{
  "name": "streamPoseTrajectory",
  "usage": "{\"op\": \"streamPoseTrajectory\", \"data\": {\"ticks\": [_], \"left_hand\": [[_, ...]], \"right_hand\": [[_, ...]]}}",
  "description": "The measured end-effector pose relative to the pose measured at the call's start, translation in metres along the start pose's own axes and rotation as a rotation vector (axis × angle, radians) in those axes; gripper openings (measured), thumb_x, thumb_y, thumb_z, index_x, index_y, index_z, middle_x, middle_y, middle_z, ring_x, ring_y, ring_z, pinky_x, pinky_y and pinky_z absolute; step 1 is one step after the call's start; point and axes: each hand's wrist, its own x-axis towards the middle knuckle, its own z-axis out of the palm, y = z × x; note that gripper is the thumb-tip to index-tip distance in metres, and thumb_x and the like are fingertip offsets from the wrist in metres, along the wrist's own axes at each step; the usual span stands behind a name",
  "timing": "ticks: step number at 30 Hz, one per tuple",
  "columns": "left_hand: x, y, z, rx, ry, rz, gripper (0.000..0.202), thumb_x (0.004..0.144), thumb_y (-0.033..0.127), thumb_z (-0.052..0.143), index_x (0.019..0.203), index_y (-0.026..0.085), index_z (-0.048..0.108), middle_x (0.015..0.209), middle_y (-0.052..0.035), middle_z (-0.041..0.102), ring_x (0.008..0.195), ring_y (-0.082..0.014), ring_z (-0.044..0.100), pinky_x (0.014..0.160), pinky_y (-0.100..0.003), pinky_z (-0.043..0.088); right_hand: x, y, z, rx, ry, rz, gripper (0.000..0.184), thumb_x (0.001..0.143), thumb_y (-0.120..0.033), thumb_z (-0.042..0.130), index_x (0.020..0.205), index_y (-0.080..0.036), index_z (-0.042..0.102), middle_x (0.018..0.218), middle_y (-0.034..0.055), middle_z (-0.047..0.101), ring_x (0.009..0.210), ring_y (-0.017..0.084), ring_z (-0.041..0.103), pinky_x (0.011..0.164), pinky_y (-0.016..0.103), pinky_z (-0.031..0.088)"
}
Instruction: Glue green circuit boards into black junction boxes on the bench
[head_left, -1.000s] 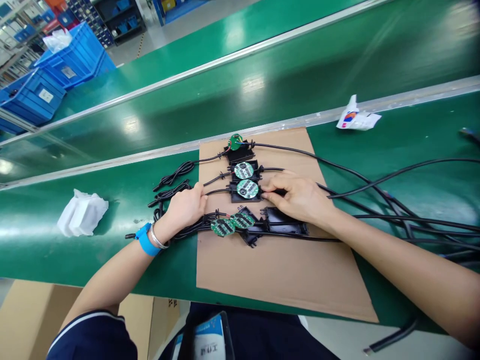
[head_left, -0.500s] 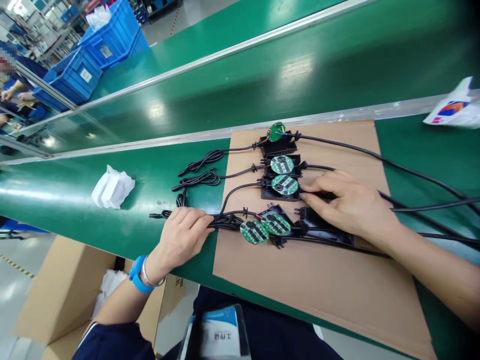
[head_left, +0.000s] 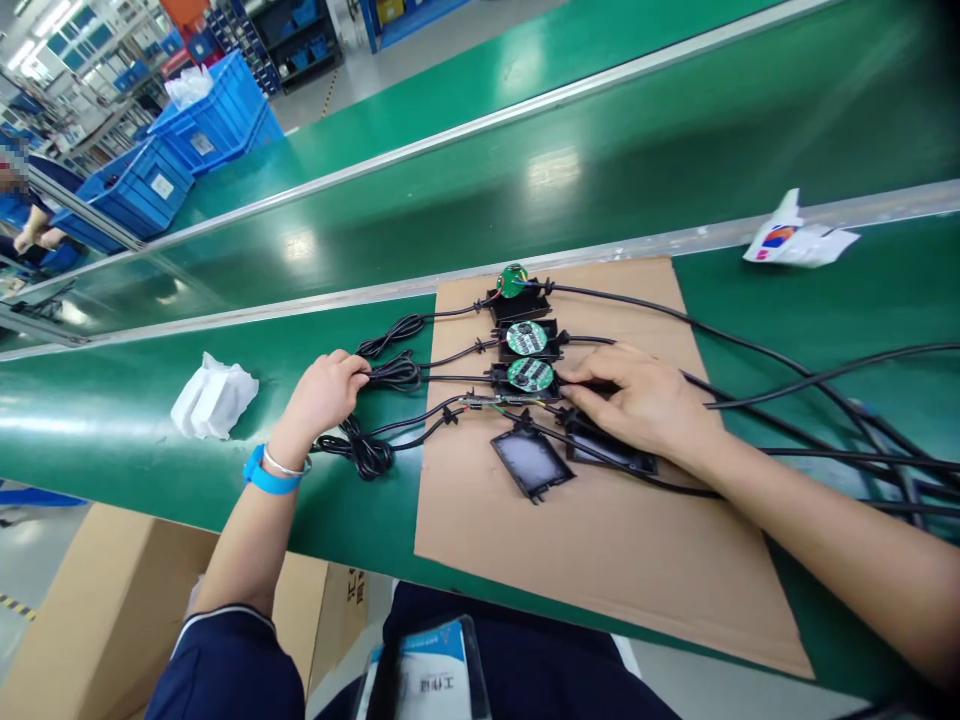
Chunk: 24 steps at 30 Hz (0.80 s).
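My left hand (head_left: 324,398) is closed on the end of a coiled black cable (head_left: 394,372), left of the cardboard. My right hand (head_left: 637,398) pinches the black cable at the right end of a small black box; its fingers hide the exact spot. In that box lies a round green circuit board (head_left: 531,375). Another round board (head_left: 526,338) sits in the box behind it, and a third board (head_left: 514,281) stands tilted on the farthest box (head_left: 519,303). Nearer me, two boards on edge (head_left: 499,400) hang by wires above an open black case (head_left: 531,462). A second case (head_left: 611,447) is partly under cables.
The cardboard sheet (head_left: 600,570) covers part of the green bench. Another coiled cable (head_left: 367,450), white wrapping (head_left: 214,397) and a printed white bag (head_left: 799,240) lie around it. Black cables (head_left: 810,375) run off right. Blue crates (head_left: 217,115) and a person stand far left.
My left hand has moved from the nearer cable bundle to a coil farther back. The two near boards have turned from flat to on edge. My right hand stays by the third box.
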Motion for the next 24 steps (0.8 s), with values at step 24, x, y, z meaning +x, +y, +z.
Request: {"op": "streamPoseTrajectory", "data": {"ticks": [24], "left_hand": [[-0.074, 0.141, 0.041, -0.59, 0.291, 0.867, 0.014, 0.091, 0.013, 0.047, 0.084, 0.018, 0.059, 0.076, -0.003, 0.067, 0.068, -0.0135, 0.063, 0.067, -0.025, 0.056]], "right_hand": [[-0.041, -0.103, -0.035, 0.028, -0.277, -0.02, 0.021, 0.093, -0.027, 0.054, 0.074, -0.021, 0.047, 0.071, 0.0013, 0.056, 0.067, 0.015, 0.052, 0.061, 0.028, 0.04]]}}
